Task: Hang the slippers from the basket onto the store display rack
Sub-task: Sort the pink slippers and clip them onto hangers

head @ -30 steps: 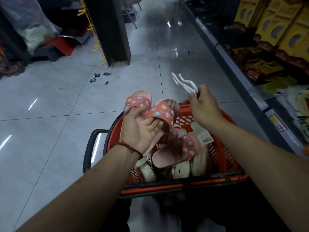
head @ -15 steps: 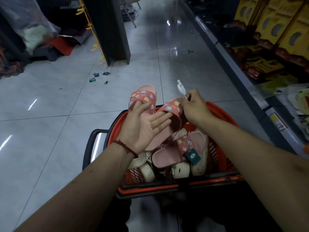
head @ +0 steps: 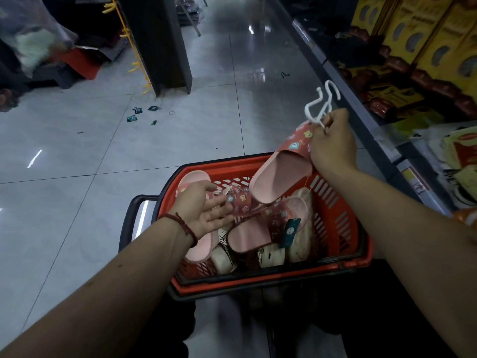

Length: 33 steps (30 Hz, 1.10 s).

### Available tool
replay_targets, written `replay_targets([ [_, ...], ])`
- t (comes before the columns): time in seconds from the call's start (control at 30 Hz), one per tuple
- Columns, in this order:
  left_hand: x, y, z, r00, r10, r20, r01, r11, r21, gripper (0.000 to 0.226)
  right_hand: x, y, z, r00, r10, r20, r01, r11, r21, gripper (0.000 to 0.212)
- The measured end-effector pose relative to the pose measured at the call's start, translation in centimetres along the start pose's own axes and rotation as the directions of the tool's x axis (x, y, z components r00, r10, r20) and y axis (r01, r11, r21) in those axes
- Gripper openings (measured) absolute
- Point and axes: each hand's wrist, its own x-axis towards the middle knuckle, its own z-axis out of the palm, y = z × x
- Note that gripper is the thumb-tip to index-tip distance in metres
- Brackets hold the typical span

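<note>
Fingers (head: 331,119) on hanger (head: 318,119) above basket (head: 258,278), tiled floor (head: 77,156)

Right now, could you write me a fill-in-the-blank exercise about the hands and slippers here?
1. The right hand pinches a ____ hooked plastic hanger.
2. It lifts one pink slipper with a red strap above the red plastic ____.
3. A dark red cord circles the ____ wrist.
Missing: white; basket; left.

glossy grey floor tiles (head: 77,202) mirror lights; the red basket (head: 333,228) looks like slotted plastic; pink slipper (head: 278,174) smooth, matt.
</note>
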Motion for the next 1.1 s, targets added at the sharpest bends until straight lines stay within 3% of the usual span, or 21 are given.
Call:
replay_targets([
  [0.07, 0.1, -0.3, 0.8, 0.999, 0.032, -0.018, -0.027, 0.972, 0.235, 0.015, 0.2, 0.2, -0.5, 0.999, -0.007, 0.037, 0.009, 0.999, -0.038, 0.006],
  [0.1, 0.2, -0.6, 1.3, 0.994, 0.106, -0.005, -0.094, 0.906, 0.413, 0.016, 0.3, 0.3, -0.6, 0.998, -0.007, 0.061, 0.011, 0.998, -0.063, 0.005],
  [0.13, 0.4, -1.0, 1.9, 0.975, 0.218, 0.046, -0.201, 0.776, 0.598, 0.017, 0.3, 0.6, -0.8, 0.997, 0.000, 0.083, 0.008, 0.996, -0.091, 0.005],
  [0.2, 1.9, -2.4, 3.0, 0.877, 0.408, 0.256, -0.407, 0.344, 0.846, 0.013, 0.3, 1.2, -1.2, 0.993, 0.024, 0.115, -0.008, 0.990, -0.138, 0.005],
  [0.23, 2.9, -3.1, 3.5, 0.839, 0.407, 0.361, -0.447, 0.140, 0.883, 0.014, 0.3, 1.5, -1.4, 0.992, 0.039, 0.123, -0.020, 0.988, -0.154, 0.006],
  [0.3, 5.5, -4.6, 4.1, 0.827, 0.272, 0.493, -0.463, -0.170, 0.870, 0.048, 0.4, 2.2, -2.0, 0.989, 0.064, 0.133, -0.040, 0.983, -0.181, 0.011],
  [0.37, 7.1, -5.7, 4.9, 0.823, 0.157, 0.547, -0.442, -0.429, 0.788, 0.071, 0.7, 2.9, -2.7, 0.988, 0.063, 0.143, -0.031, 0.977, -0.212, 0.011],
  [0.43, 7.5, -6.2, 5.9, 0.792, 0.107, 0.602, -0.429, -0.603, 0.672, 0.074, 0.9, 3.7, -3.4, 0.988, 0.043, 0.145, -0.005, 0.966, -0.257, 0.012],
  [0.53, 7.5, -6.8, 7.3, 0.759, 0.054, 0.649, -0.423, -0.717, 0.554, 0.075, 1.3, 4.9, -4.2, 0.987, 0.040, 0.153, 0.006, 0.959, -0.284, 0.016],
  [0.6, 7.6, -7.1, 8.0, 0.761, 0.046, 0.647, -0.408, -0.742, 0.533, 0.074, 1.6, 5.5, -4.5, 0.989, 0.053, 0.137, -0.015, 0.964, -0.265, 0.010],
  [0.7, 8.0, -7.4, 8.4, 0.766, 0.074, 0.639, -0.398, -0.725, 0.562, 0.067, 2.1, 5.9, -4.5, 0.994, 0.095, 0.062, -0.083, 0.980, -0.180, 0.008],
  [0.8, 8.3, -7.4, 8.8, 0.772, 0.080, 0.631, -0.417, -0.684, 0.598, 0.086, 2.3, 6.2, -3.9, 0.988, 0.152, -0.027, -0.154, 0.985, -0.073, 0.008],
  [0.87, 8.6, -7.4, 8.9, 0.785, 0.058, 0.616, -0.439, -0.649, 0.621, 0.086, 2.3, 6.4, -3.4, 0.978, 0.199, -0.067, -0.201, 0.979, -0.026, 0.008],
  [1.0, 9.0, -7.3, 8.4, 0.756, 0.064, 0.651, -0.453, -0.666, 0.593, 0.066, 2.4, 6.2, -2.7, 0.946, 0.319, -0.057, -0.317, 0.947, 0.053, 0.040],
  [1.1, 8.5, -7.8, 9.0, 0.720, 0.072, 0.690, -0.432, -0.732, 0.527, 0.056, 2.1, 6.2, -2.1, 0.950, 0.312, 0.005, -0.311, 0.946, 0.093, 0.043],
])
